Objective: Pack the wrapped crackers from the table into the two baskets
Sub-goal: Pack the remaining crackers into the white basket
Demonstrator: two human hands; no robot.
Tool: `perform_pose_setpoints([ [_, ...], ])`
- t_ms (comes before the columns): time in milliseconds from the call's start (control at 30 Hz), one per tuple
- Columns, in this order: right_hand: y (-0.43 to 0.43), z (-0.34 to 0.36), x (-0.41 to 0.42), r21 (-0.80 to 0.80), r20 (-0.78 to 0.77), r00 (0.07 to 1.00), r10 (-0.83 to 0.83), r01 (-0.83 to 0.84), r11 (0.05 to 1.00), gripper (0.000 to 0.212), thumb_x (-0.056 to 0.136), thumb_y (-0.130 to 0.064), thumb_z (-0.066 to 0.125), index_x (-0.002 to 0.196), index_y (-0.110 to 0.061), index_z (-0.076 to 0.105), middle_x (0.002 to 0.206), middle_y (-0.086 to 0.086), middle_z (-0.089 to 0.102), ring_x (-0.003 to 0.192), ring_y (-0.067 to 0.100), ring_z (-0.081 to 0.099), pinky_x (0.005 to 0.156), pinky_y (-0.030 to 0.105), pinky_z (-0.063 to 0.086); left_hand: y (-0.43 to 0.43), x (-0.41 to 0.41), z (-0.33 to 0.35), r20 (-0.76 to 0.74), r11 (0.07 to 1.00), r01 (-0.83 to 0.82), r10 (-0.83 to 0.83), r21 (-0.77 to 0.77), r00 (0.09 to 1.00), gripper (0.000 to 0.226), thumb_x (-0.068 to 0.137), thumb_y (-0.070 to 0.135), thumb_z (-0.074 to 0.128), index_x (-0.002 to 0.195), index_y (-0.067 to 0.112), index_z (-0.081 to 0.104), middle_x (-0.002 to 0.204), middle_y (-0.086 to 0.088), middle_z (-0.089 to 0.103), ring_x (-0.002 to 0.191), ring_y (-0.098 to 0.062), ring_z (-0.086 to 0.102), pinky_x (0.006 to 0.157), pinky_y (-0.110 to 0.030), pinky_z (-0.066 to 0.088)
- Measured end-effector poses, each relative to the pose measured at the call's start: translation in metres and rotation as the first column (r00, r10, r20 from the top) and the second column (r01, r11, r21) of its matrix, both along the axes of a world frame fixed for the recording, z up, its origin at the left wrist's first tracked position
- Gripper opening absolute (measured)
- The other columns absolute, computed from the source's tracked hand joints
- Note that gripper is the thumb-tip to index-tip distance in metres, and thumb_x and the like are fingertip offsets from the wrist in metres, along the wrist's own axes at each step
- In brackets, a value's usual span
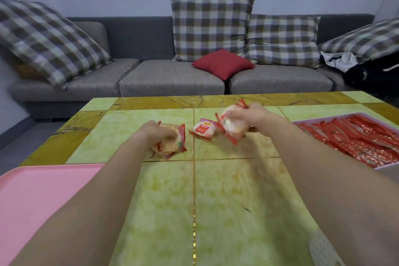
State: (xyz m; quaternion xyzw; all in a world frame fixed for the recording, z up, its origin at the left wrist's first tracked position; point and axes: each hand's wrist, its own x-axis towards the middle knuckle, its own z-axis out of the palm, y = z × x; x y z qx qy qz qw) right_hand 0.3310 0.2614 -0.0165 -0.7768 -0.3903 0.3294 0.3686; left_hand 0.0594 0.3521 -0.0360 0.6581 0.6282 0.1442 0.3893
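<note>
My left hand [156, 133] grips a bunch of wrapped crackers [172, 143], clear packets with red edges, low on the green tiled table [216, 201]. My right hand [248, 115] grips another bunch of wrapped crackers [234, 127], lifted a little above the table and blurred. One single cracker packet [203, 129] with a red label lies on the table between my hands. A pink basket [38, 196] sits at the near left. A pale purple basket [302, 122] at the right holds several red packets [354, 138].
A grey sofa [172, 77] with plaid cushions and a red pillow [223, 63] stands behind the table. A dark bag [371, 75] lies at the sofa's right end. A white perforated object [323, 248] shows at the bottom right.
</note>
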Motion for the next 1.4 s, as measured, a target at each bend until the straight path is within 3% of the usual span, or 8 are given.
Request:
perform_pose_setpoints([
  [200,0.034,-0.018,0.016,-0.1,0.191,0.981,-0.023,0.043,0.994,0.102,0.058,-0.072,0.072,0.139,-0.012,0.055,0.138,0.011,0.056,0.12,0.032,0.057,0.105,0.045,0.047,0.011,0.008,0.017,-0.071,0.996,0.084,-0.085,-0.017,0.994,0.081,0.069,0.025,0.093,0.123,0.012,0.034,0.105,-0.017,0.058,0.088,-0.033,0.069,0.068,-0.045,0.062],
  [400,0.036,-0.022,0.012,-0.191,0.214,0.961,0.174,-0.133,0.973,0.064,0.078,-0.059,0.078,0.117,-0.011,0.061,0.119,0.002,0.066,0.101,0.023,0.064,0.096,0.039,0.051,0.014,0.036,0.029,0.571,0.987,0.084,0.011,-0.14,0.821,0.064,0.061,0.018,0.091,0.114,-0.003,0.061,0.112,-0.022,0.074,0.096,-0.036,0.07,0.09,-0.049,0.057],
  [500,0.031,-0.021,0.01,-0.211,0.234,0.957,0.173,-0.124,0.97,0.062,0.079,-0.061,0.076,0.108,-0.01,0.057,0.109,0.003,0.06,0.088,0.019,0.061,0.076,0.034,0.049,0.016,0.062,0.008,0.496,0.991,0.08,-0.017,-0.107,0.868,0.076,0.05,0.031,0.095,0.114,0.003,0.065,0.111,-0.022,0.074,0.099,-0.032,0.071,0.094,-0.048,0.056],
  [600,0.024,-0.016,0.005,-0.193,0.243,0.96,0.135,-0.089,0.977,0.066,0.079,-0.06,0.077,0.117,-0.011,0.055,0.114,0.005,0.058,0.098,0.023,0.061,0.086,0.036,0.052,0.016,0.081,-0.011,0.407,0.987,0.114,-0.06,-0.111,0.911,0.095,0.04,0.05,0.091,0.122,0.013,0.064,0.11,-0.012,0.074,0.097,-0.033,0.073,0.089,-0.053,0.06],
  [833,0.008,-0.002,-0.014,-0.209,0.084,0.992,0.091,-0.071,0.975,0.054,0.076,-0.05,0.082,0.111,-0.016,0.059,0.1,0.004,0.068,0.089,0.024,0.066,0.08,0.037,0.054,-0.026,0.073,0.006,0.459,0.977,0.103,-0.007,-0.186,0.888,0.078,0.054,0.038,0.089,0.121,0.011,0.06,0.106,-0.015,0.074,0.092,-0.033,0.075,0.079,-0.047,0.063],
  [1067,-0.057,0.056,-0.051,-0.02,0.002,0.997,0.072,-0.072,0.997,0.053,0.078,-0.044,0.083,0.115,-0.019,0.056,0.11,0.005,0.067,0.087,0.02,0.063,0.073,0.034,0.049,-0.095,0.027,0.036,0.766,0.979,0.052,0.122,-0.199,0.631,0.06,0.078,0.018,0.082,0.13,0.017,0.052,0.115,-0.017,0.072,0.094,-0.037,0.075,0.074,-0.063,0.06],
  [1200,-0.143,0.095,-0.056,0.216,-0.05,0.999,0.022,-0.011,0.976,0.04,0.084,-0.035,0.08,0.114,-0.018,0.062,0.108,0.004,0.073,0.092,0.023,0.072,0.083,0.041,0.058,-0.169,0.023,0.072,0.858,0.985,0.083,0.089,-0.151,0.506,0.043,0.089,0.012,0.072,0.127,0.015,0.053,0.109,-0.014,0.074,0.084,-0.03,0.075,0.052,-0.039,0.059],
  [1400,-0.317,0.109,-0.029,0.418,-0.047,0.972,-0.23,0.228,0.88,0.025,0.087,-0.034,0.077,0.107,-0.024,0.065,0.108,-0.002,0.074,0.101,0.019,0.07,0.096,0.044,0.054,-0.294,0.076,0.098,0.872,0.977,0.208,-0.056,-0.053,0.487,0.073,0.061,0.027,0.087,0.127,0.019,0.055,0.119,-0.011,0.073,0.103,-0.034,0.073,0.078,-0.061,0.061],
])
